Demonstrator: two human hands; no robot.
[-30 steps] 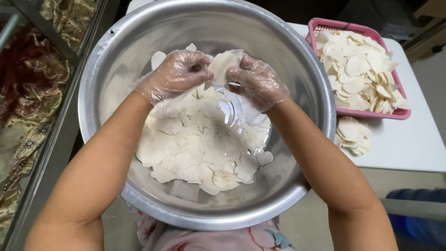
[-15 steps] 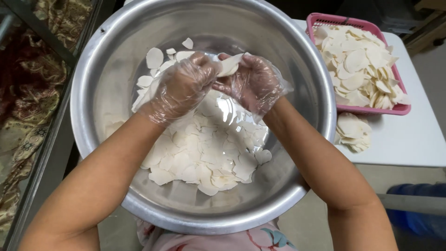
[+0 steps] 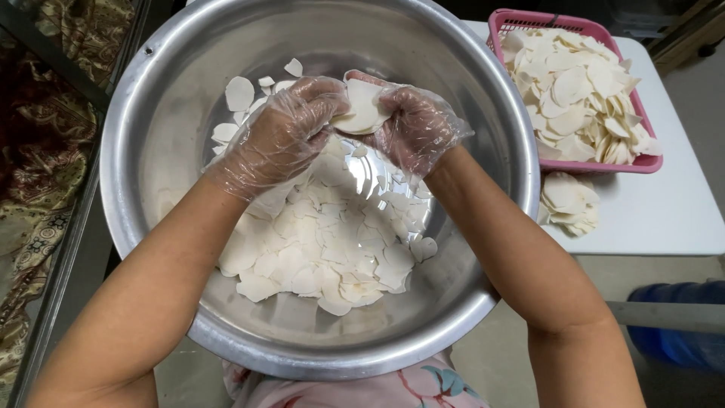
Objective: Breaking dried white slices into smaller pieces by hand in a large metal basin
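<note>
Head view: steel bowl (image 3: 151,136) of white slices (image 3: 325,242); both hands' grip around one slice (image 3: 361,109); pink basket (image 3: 642,162) likewise full.

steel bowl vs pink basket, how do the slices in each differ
The steel bowl is round, shiny and solid, with pale slices spread thinly over its bottom; the pink basket is rectangular, slotted plastic, heaped above its rim. The bowl sits under both gloved hands, left hand and right hand, which share a grip on one slice; nobody touches the basket. Both hold the same thin whitish slices.
</note>
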